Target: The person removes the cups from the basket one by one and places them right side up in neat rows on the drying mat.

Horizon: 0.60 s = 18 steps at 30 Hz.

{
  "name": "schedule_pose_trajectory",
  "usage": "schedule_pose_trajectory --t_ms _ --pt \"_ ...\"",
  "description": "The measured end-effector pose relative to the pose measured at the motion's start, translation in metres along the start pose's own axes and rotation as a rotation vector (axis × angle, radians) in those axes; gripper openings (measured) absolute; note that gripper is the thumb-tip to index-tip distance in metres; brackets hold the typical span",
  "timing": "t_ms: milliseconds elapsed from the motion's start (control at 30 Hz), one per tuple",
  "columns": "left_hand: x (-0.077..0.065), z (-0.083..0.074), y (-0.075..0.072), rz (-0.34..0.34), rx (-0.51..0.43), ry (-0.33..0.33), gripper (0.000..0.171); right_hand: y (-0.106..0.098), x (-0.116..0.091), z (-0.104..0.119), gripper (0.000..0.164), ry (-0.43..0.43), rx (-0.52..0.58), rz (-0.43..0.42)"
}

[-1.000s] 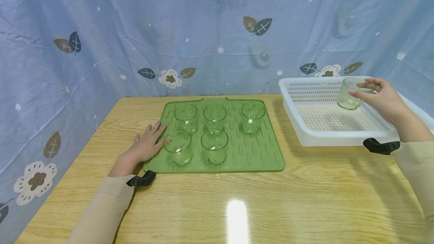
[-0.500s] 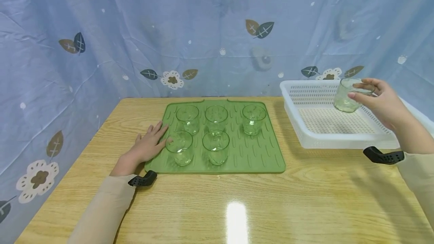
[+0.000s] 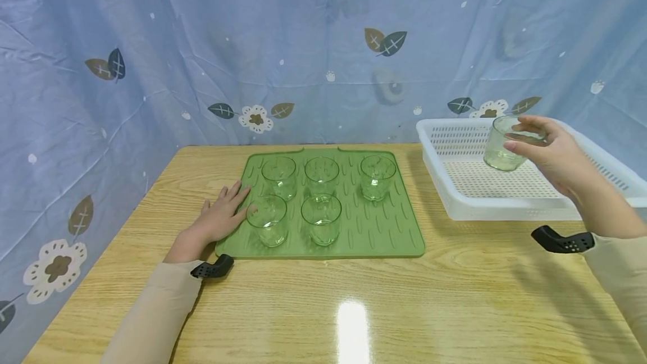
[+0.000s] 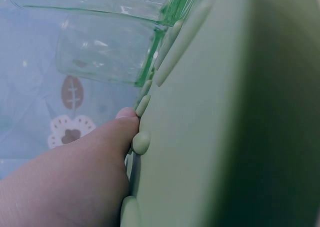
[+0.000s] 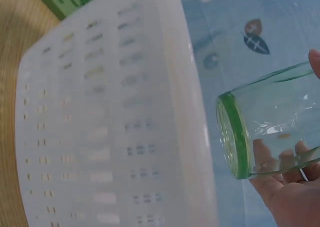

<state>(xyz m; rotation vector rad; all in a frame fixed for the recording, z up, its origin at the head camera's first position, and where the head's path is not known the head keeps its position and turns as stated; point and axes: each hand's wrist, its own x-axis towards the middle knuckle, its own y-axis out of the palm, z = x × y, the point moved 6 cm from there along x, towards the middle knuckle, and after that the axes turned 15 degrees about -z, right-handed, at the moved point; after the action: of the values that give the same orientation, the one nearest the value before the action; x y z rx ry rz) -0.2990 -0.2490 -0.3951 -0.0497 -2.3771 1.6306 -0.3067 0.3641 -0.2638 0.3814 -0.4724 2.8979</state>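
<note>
My right hand (image 3: pixel 553 153) grips a clear glass (image 3: pixel 501 153) between thumb and fingers near its rim. The glass is upright over the white basket (image 3: pixel 505 202). In the right wrist view the glass (image 5: pixel 280 122) shows its thick greenish base above the basket's rim, fingers behind its wall. My left hand (image 3: pixel 217 217) rests with fingers spread on the left edge of the green mat (image 3: pixel 376 243). Two glasses, the near left one (image 3: pixel 268 221) and the near middle one (image 3: pixel 322 221), stand in the mat's front row. The left thumb (image 4: pixel 112 134) lies against the mat in the left wrist view.
Behind them on the mat stand three more glasses, one at the left (image 3: pixel 279 180), one in the middle (image 3: pixel 321 177) and one at the right (image 3: pixel 376 180). The wooden table (image 3: pixel 283 308) reaches a blue patterned curtain (image 3: pixel 313 94) at the back and left.
My right hand has lifted the glass from the basket's floor and carried it a little to the left. My left hand has stayed on the mat's edge.
</note>
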Motion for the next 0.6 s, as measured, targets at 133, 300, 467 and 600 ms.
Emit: schedule_pose_trajectory --t_ms 133,300,467,600 --pt "0.000 0.000 0.000 0.006 -0.002 -0.002 0.077 0.009 -0.004 0.007 0.075 -0.027 -0.050 0.017" --pt "0.001 0.001 -0.002 -0.001 -0.016 -0.006 0.077 0.022 -0.009 0.016 0.069 -0.023 0.072 0.031" --pt "0.002 0.000 -0.004 -0.003 -0.015 -0.005 0.077 0.033 -0.015 0.021 0.056 -0.025 0.205 0.074" --pt "0.000 0.001 -0.002 0.002 -0.022 -0.005 0.077 0.044 -0.020 0.024 0.053 -0.027 0.240 0.102"
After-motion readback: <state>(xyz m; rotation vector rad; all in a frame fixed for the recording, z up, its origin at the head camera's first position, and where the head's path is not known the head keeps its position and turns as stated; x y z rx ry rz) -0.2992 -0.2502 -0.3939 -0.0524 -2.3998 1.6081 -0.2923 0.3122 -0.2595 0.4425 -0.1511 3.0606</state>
